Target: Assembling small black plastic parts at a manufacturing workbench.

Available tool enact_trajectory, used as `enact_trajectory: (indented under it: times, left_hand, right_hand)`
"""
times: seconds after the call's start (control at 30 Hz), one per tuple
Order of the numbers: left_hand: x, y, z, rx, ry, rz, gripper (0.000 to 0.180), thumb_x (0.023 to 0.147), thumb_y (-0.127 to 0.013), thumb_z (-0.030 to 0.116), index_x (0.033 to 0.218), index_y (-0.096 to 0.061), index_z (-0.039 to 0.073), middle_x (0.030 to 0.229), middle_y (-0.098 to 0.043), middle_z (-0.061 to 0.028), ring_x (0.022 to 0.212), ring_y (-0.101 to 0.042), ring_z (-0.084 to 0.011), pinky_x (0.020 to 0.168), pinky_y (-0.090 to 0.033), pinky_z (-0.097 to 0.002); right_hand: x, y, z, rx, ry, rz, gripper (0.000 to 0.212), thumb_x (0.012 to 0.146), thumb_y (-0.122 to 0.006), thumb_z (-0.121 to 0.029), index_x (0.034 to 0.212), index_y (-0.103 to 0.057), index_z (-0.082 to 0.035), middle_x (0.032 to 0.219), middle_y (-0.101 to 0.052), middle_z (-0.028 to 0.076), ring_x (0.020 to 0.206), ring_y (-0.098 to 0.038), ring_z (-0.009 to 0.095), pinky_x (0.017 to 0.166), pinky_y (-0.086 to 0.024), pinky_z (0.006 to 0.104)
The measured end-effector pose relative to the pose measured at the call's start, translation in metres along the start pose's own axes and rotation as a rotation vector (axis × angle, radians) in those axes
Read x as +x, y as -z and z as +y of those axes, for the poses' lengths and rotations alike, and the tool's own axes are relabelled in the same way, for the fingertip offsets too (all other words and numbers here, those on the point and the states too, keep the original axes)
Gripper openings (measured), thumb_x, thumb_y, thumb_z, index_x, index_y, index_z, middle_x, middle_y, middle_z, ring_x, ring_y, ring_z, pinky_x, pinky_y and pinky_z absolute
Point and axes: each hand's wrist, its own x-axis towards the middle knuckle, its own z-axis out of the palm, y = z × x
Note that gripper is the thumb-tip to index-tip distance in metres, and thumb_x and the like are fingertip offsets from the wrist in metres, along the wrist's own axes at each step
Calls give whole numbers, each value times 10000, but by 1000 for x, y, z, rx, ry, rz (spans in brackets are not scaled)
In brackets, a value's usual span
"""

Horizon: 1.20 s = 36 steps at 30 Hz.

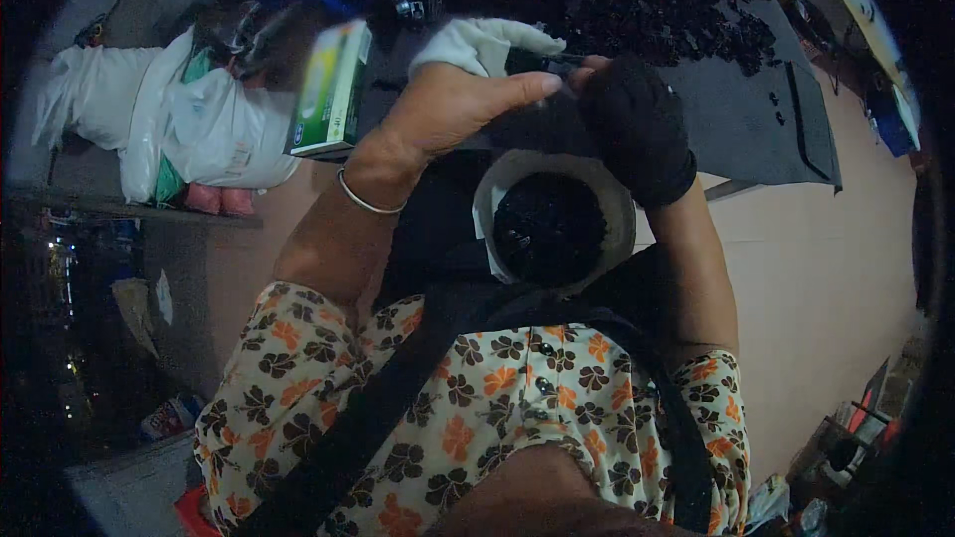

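Over a dark grey worktable [736, 119], we are holding a small dark piece [527, 61] between the bare thumb and white-covered fingers of our left hand [453, 94], narrowed around it. Our black-gloved right hand [637, 124] is curling in at the piece's far end, though we are not managing to tell whether it is gripping. Black scraps [647, 0] are lying beyond, a pale bucket [487, 204] is standing below, and a green-and-white box [333, 89] is sitting left.
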Motion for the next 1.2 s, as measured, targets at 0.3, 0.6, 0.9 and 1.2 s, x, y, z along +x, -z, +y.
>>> enact_trajectory:
  times: [0.3, 0.6, 0.9, 1.2]
  left_hand:
    - [-7, 0, -7, -110, 43, 93, 189, 751, -701, 112, 922, -652, 45, 786, -644, -46, 656, -585, -84, 575, -480, -204]
    - [-14, -1, -17, 270, -394, 115, 131, 732, -666, 37, 855, -647, -5, 818, -649, -94, 741, -609, -157, 679, -498, -271]
    - [25, 29, -19, 590, -176, -9, 306, 741, -688, 239, 1004, -639, 91, 830, -645, -105, 720, -612, -211, 662, -480, -322]
    - [127, 35, -79, 1214, -112, 107, 204, 789, -597, 254, 832, -630, 57, 827, -616, -163, 762, -590, -346, 682, -469, -430]
  right_hand:
    - [-6, -1, 1, -104, 111, 14, 249, 662, -637, -48, 902, -591, -90, 906, -585, 81, 850, -562, 248, 699, -473, 351]
    - [-1, -7, -7, 738, -658, -172, 287, 759, -673, -152, 983, -589, 7, 906, -616, 103, 802, -586, 175, 716, -473, 322]
    - [3, 13, 16, 503, -435, -705, 249, 746, -693, -193, 900, -608, -16, 759, -603, 54, 731, -557, 115, 677, -466, 284]
    - [2, -16, 28, -175, -383, -232, 281, 708, -665, -225, 952, -629, -90, 892, -622, 149, 840, -598, 328, 709, -479, 392]
